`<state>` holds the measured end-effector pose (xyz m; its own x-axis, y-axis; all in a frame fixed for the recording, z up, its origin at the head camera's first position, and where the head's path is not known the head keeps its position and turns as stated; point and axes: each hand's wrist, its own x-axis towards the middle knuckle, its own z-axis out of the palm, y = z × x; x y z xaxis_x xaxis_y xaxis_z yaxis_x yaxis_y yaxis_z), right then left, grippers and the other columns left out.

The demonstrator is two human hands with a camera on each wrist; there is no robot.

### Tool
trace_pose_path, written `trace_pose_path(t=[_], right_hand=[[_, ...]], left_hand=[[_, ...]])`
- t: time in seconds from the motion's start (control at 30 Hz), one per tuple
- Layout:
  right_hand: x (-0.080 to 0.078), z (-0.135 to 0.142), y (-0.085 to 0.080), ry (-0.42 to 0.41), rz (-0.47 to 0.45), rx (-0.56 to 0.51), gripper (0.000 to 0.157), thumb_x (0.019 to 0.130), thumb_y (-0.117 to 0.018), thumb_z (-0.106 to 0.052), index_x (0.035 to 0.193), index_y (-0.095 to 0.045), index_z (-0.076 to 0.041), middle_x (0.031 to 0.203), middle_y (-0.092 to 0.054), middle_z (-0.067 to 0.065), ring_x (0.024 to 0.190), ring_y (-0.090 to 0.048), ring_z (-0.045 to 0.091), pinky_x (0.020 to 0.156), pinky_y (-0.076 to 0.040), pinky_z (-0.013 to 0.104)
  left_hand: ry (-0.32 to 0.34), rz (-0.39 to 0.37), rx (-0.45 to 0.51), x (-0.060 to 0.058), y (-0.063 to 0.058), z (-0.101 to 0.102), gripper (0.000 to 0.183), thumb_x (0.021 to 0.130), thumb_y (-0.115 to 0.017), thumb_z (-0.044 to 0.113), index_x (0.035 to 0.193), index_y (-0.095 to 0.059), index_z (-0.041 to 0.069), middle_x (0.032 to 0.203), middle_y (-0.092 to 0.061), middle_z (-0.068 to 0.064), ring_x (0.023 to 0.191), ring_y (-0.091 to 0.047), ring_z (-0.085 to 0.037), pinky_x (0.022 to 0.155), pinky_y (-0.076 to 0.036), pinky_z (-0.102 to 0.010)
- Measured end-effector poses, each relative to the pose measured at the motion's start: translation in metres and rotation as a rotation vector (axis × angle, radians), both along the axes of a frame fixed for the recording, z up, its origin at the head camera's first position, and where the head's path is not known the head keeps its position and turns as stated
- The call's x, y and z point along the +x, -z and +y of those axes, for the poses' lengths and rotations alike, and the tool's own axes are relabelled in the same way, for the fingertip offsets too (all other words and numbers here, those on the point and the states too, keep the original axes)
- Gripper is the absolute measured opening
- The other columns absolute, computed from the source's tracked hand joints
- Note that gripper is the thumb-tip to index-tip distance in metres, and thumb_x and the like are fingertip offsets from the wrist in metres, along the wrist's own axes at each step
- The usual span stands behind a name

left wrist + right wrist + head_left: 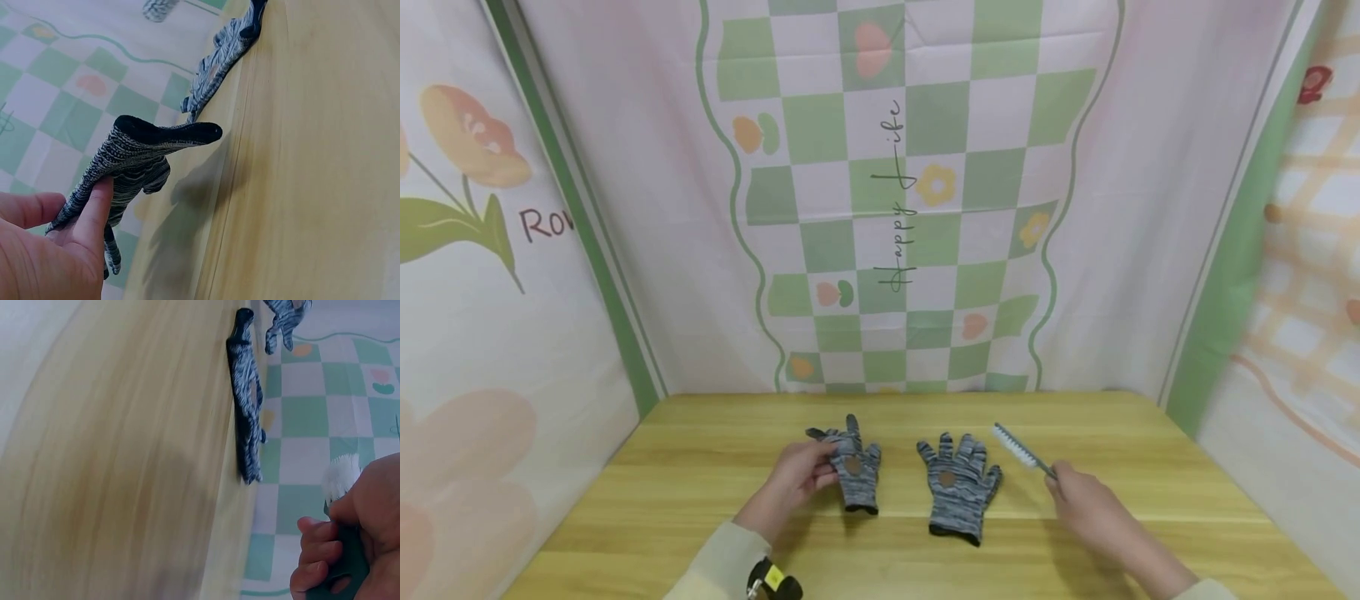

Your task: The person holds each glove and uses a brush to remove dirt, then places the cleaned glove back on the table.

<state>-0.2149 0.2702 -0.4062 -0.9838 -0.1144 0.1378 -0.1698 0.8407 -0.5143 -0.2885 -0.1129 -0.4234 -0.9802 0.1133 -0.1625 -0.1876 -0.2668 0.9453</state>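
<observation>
My left hand pinches a grey-and-black knitted glove by its side edge, thumb on one face and fingers on the other. In the left wrist view this glove hangs above the table with its black cuff toward the camera and casts a shadow below. A second matching glove, with a brown round patch, lies flat on the table, fingers pointing away. To the right of it, my right hand grips a dark green brush by the handle. Its white bristles show past my thumb in the right wrist view.
The wooden table ends at the back against a hanging cloth with green and white checks. Patterned cloths also hang at the left and right sides. A black and yellow strap sits at my left sleeve.
</observation>
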Motion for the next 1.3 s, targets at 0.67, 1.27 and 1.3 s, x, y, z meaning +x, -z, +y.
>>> trace_pose_path(t=[0.67,1.27,1.3], right_hand=[[0.012,-0.067,-0.011,-0.036,0.105,-0.067,0.027,0.105,-0.043,-0.019,0.082,-0.052,-0.009,0.068,-0.045,-0.001,0.064,-0.044,0.014,0.058,-0.042,0.03],[0.029,-0.108,-0.006,-0.195,0.076,-0.065,0.028,0.104,-0.046,-0.032,0.084,-0.047,-0.013,0.062,-0.039,-0.005,0.05,-0.031,0.006,0.044,-0.031,0.021],[0.029,-0.109,-0.005,-0.198,0.088,-0.063,0.027,0.104,-0.047,-0.032,0.084,-0.047,-0.013,0.061,-0.039,-0.005,0.049,-0.031,0.005,0.043,-0.031,0.021]], left_hand=[[0.059,0.061,0.051,0.012,-0.005,0.013,0.016,0.097,-0.061,0.012,0.105,-0.065,-0.001,0.077,-0.066,-0.002,0.068,-0.063,-0.01,0.065,-0.056,-0.022],[0.129,0.1,0.069,0.024,-0.01,0.028,0.005,0.093,-0.061,-0.001,0.089,-0.061,0.002,0.087,-0.063,-0.005,0.078,-0.065,-0.014,0.077,-0.058,-0.027],[0.134,0.102,0.069,0.025,-0.011,0.028,0.006,0.093,-0.061,-0.002,0.088,-0.06,0.002,0.087,-0.062,-0.005,0.079,-0.064,-0.014,0.078,-0.057,-0.027]])
